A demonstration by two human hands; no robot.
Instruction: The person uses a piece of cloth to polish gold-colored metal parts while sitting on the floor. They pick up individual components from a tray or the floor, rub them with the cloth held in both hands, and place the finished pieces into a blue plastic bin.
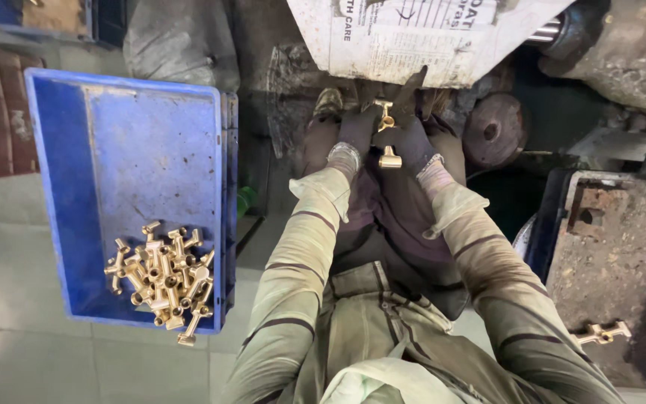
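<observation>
Seated over the work, you hold your gloved left hand (354,135) and right hand (411,142) close together, both clenched around a small brass fitting (389,158) pinched between them, right under your eyes. A second brass piece (385,114) sits just above your fingers. The blue tray (76,187) lies within reach on your left, its heap of brass fittings (162,278) gathered in the near corner. One more fitting (600,333) rests on the rusty block (614,262) at your right.

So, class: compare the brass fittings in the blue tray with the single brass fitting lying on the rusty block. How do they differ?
The brass fittings in the tray are many, heaped and touching; the fitting on the rusty block is alone. The heap sits in a blue tray; the single one lies on the block. Both share a shiny gold colour.
</observation>
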